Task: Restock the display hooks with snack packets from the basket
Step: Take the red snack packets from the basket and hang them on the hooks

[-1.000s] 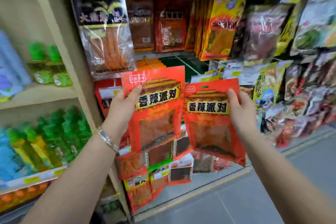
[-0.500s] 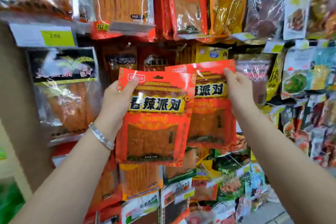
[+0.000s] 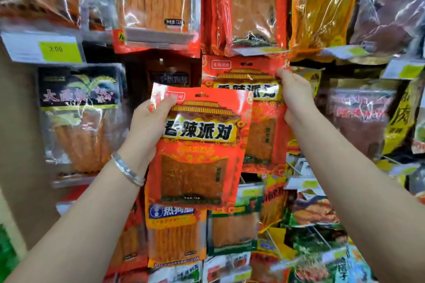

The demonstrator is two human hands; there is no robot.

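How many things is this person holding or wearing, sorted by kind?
Red snack packets: 2, the front packet in the left hand and the rear packet in the right hand
Silver bracelet: 1
Total: 3

Two red packets [image 3: 197, 151], seemingly matching, aloft
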